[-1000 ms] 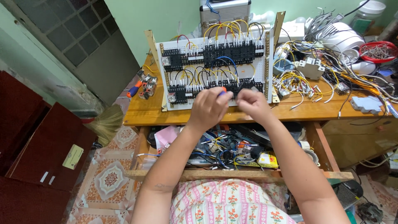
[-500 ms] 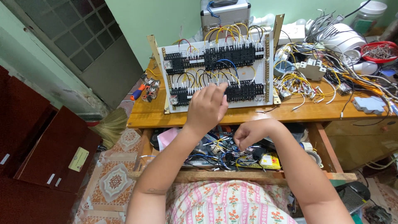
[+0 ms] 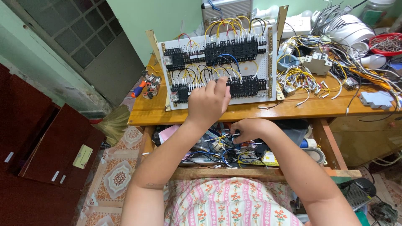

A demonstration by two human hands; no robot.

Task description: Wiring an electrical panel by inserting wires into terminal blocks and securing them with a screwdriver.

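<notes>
Left hand on the wiring board, right hand down in the open drawer.

The left hand (image 3: 208, 101) rests on the white perforated wiring board (image 3: 259, 69), its bent fingers touching the lower row of black terminal blocks (image 3: 245, 86); whether they pinch a wire I cannot tell. The board stands tilted near the front edge of the glossy wooden desk (image 3: 301, 109) — only a narrow bare strip is free before it. The right hand (image 3: 247, 129) is lower, in the open drawer (image 3: 234, 172), fingers closed on a thin dark tool or wire among tangled coloured wires. On the right, loose yellow wires (image 3: 302, 78) crowd the desk; a red-handled screwdriver (image 3: 138, 88) lies at the left edge.
</notes>
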